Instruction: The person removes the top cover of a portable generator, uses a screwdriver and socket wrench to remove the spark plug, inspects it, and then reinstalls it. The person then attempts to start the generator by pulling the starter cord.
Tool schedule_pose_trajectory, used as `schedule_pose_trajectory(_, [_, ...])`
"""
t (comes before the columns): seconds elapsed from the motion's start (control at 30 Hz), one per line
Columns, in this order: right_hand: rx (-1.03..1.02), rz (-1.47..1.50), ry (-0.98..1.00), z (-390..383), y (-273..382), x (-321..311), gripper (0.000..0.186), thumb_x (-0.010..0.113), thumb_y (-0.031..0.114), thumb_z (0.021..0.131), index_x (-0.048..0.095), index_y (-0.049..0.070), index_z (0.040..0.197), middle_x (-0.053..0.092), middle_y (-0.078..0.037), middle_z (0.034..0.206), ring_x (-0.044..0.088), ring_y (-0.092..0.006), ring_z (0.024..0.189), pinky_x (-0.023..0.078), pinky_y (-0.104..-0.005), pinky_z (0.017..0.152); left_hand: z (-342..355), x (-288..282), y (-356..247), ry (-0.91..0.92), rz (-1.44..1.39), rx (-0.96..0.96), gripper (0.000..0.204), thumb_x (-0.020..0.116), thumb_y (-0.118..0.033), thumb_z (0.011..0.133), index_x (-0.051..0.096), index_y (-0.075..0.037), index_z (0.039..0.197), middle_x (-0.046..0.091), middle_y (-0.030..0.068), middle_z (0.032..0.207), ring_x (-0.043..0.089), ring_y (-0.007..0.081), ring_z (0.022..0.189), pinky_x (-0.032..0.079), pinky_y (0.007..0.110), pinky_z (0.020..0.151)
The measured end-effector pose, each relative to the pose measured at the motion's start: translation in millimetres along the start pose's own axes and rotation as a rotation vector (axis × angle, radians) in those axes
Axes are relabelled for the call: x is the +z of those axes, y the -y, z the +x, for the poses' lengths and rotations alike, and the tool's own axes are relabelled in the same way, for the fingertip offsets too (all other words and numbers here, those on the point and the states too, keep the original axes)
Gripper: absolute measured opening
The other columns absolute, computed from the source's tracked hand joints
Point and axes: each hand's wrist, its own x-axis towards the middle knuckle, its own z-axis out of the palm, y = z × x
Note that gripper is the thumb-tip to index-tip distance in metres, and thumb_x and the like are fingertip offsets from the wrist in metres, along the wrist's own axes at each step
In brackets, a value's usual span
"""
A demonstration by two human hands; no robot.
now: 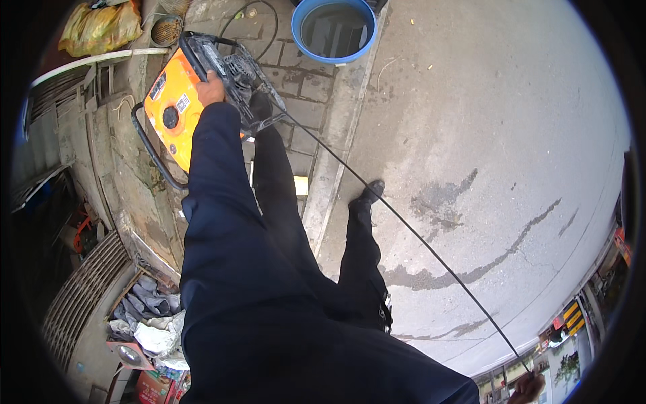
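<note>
A portable generator [180, 84] with an orange tank, a black cap [170, 117] and a dark tube frame stands on the pavement at the upper left. My left hand [210, 89] is closed round the frame bar beside the tank, its fingers partly hidden. A thin black pull cord [431, 248] leaves the generator's lower right side and runs taut across the view. At the lower right edge my right hand [527, 388] is closed on the cord's end. Any handle there is hidden in the fist. One foot is close by the generator; my other shoe [370, 191] is on the road.
A blue tub [304, 47] of dark water stands beyond the generator, by the kerb [340, 138]. A yellow bag [101, 28] and a round basket [167, 31] lie at the upper left. Crumpled grey and white sheets [158, 330] are heaped at the lower left. Wet streaks mark the road.
</note>
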Motion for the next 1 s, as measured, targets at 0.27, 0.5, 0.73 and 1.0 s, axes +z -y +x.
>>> schedule_pose_trajectory(0.27, [0.528,0.599,0.550,169.4,-303.3,334.4,0.042,0.056,0.030,0.101,0.036,0.018,0.067,0.032,0.003,0.058,0.034,-0.0138,0.052,0.027,-0.0326,0.050,5.5,-14.4,-9.6,0.039,-0.088,0.021,0.063,0.057,-0.047,0.100,0.059,0.015,0.105,0.070,0.0311,0.096,0.072,0.0426,0.077,0.056,0.047,0.070])
schedule_pose_trajectory(0.5, [-0.136,0.116,1.079,122.4,-127.7,795.2,0.040,0.060,0.038,0.099,0.064,0.005,0.076,0.058,-0.001,0.068,0.050,-0.0120,0.065,0.040,-0.0292,0.063,-31.2,-21.4,-35.8,-0.009,-0.088,-0.049,0.056,0.053,-0.044,0.102,0.058,0.011,0.108,0.068,0.0354,0.103,0.066,0.0513,0.100,0.050,0.052,0.091])
schedule_pose_trajectory(0.73, [-0.133,-0.197,1.142,99.1,-150.1,1009.5,0.045,0.062,0.043,0.096,0.071,0.000,0.089,0.071,-0.010,0.082,0.065,-0.0216,0.079,0.050,-0.0357,0.077,-29.8,-18.8,-32.2,-0.049,-0.106,0.107,0.044,0.053,-0.036,0.105,0.050,0.008,0.103,0.059,0.0201,0.079,0.056,0.0308,0.059,0.044,0.041,0.053])
schedule_pose_trajectory(1.0, [-0.213,-0.296,1.118,73.4,-166.9,1106.1,0.042,0.058,0.039,0.093,0.076,0.001,0.095,0.074,-0.022,0.099,0.069,-0.0415,0.095,0.052,-0.0450,0.087,-41.4,-25.0,-36.2,-0.035,-0.126,0.132,0.041,0.056,-0.030,0.105,0.052,0.011,0.112,0.066,0.0312,0.103,0.067,0.0456,0.095,0.052,0.049,0.083])
